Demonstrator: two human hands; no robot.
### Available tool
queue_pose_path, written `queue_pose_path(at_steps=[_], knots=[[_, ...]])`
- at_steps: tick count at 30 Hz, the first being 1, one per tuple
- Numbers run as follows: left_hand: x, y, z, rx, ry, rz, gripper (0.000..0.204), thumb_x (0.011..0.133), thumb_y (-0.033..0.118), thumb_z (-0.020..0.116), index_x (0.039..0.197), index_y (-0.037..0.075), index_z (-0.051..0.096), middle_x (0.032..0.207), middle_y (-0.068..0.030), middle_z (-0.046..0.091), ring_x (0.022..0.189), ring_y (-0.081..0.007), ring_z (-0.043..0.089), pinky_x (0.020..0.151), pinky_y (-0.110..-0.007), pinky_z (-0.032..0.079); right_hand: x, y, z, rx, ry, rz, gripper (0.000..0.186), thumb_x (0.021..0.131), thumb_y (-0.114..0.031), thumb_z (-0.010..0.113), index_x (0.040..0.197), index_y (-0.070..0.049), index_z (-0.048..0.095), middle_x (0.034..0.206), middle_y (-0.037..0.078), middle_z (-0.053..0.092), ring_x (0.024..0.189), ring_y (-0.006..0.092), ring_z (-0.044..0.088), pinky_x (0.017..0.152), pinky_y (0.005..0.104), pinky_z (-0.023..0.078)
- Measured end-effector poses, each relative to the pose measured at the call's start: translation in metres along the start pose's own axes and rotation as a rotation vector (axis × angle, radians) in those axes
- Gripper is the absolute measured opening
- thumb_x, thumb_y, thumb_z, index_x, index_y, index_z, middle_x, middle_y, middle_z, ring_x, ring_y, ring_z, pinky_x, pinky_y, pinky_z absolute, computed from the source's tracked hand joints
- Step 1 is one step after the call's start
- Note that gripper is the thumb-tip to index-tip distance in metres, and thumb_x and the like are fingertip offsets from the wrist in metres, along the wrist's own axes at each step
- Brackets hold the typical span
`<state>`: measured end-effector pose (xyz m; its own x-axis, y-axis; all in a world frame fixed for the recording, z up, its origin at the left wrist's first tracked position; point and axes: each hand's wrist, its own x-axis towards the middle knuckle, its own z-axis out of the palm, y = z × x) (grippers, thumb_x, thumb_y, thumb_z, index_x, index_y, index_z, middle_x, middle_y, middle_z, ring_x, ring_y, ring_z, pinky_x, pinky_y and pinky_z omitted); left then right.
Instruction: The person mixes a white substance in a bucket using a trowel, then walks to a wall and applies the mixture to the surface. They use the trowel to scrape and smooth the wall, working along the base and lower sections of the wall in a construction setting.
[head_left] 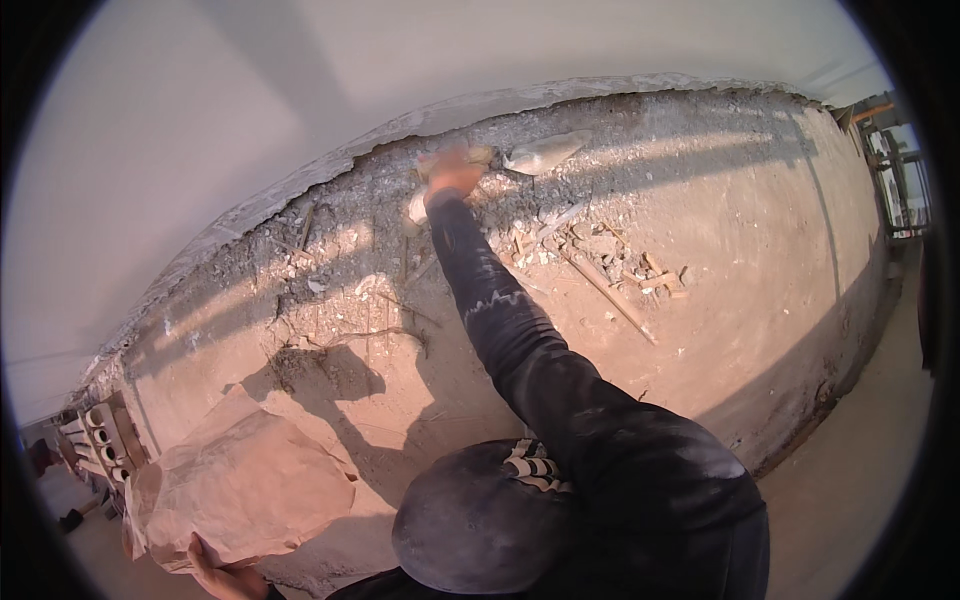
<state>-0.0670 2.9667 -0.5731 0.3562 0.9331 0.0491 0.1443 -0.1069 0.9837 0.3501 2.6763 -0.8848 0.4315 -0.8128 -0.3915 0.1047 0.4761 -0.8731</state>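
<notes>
My left hand (222,578) grips the lower edge of a large, crumpled brown paper sack (245,480) at the lower left. The sack bulges, and its inside is hidden. My right arm, in a dusty dark sleeve, stretches far forward to the foot of the wall. There my right hand (454,174) is smeared by motion, so its fingers are unclear. A yellowish piece (482,156) shows right beside it, and a pale lump lies under the wrist. Whether the hand holds either cannot be made out. Just right of it lies a flat whitish piece (548,152).
Broken rubble (600,245) and a long thin stick (615,300) lie right of my arm. More debris (320,285) spreads to the left. A pale wall (200,130) with a ragged lower edge runs behind. Stacked pipes (97,435) stand far left; my bent knee (480,530) is in front.
</notes>
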Motion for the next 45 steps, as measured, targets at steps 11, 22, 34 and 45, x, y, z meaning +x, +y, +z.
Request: queue_pose_path(at_steps=[11, 22, 34, 45], knots=[[0.041, -0.032, -0.041, -0.024, -0.144, -0.184, 0.039, 0.089, 0.024, 0.049, 0.115, -0.004, 0.051, 0.117, -0.0151, 0.054, 0.104, -0.0244, 0.055, 0.086, -0.034, 0.047, 0.003, -0.032, -0.014, 0.278, -0.065, 0.094, 0.042, 0.085, -0.022, 0.058, 0.107, 0.008, 0.039, 0.072, 0.018, 0.058, 0.056, 0.0271, 0.061, 0.049, 0.0363, 0.05], [0.059, -0.047, -0.028, -0.022, -0.21, -0.179, 0.043, 0.091, 0.028, 0.047, 0.117, -0.006, 0.049, 0.12, -0.0162, 0.052, 0.109, -0.0268, 0.052, 0.09, -0.034, 0.044, 0.017, -0.013, -0.016, 0.385, -0.067, 0.115, 0.022, 0.086, -0.01, 0.052, 0.098, 0.002, 0.039, 0.067, 0.012, 0.052, 0.049, 0.0204, 0.053, 0.04, 0.033, 0.05], [0.043, -0.038, -0.003, 0.005, -0.139, -0.186, 0.04, 0.09, 0.025, 0.047, 0.116, -0.005, 0.051, 0.119, -0.0158, 0.053, 0.109, -0.0252, 0.052, 0.09, -0.034, 0.045, 0.0, -0.034, -0.008, 0.28, -0.194, 0.179, 0.02, 0.086, -0.014, 0.05, 0.093, 0.003, 0.041, 0.064, 0.012, 0.051, 0.047, 0.0226, 0.056, 0.045, 0.0354, 0.049], [0.044, -0.046, 0.008, 0.012, -0.151, -0.195, 0.041, 0.092, 0.028, 0.042, 0.118, -0.003, 0.05, 0.12, -0.0158, 0.053, 0.11, -0.0261, 0.052, 0.09, -0.034, 0.045, -0.001, -0.016, -0.009, 0.241, -0.3, 0.4, 0.024, 0.086, -0.013, 0.051, 0.097, 0.006, 0.041, 0.077, 0.015, 0.051, 0.052, 0.0251, 0.057, 0.048, 0.0383, 0.053]])
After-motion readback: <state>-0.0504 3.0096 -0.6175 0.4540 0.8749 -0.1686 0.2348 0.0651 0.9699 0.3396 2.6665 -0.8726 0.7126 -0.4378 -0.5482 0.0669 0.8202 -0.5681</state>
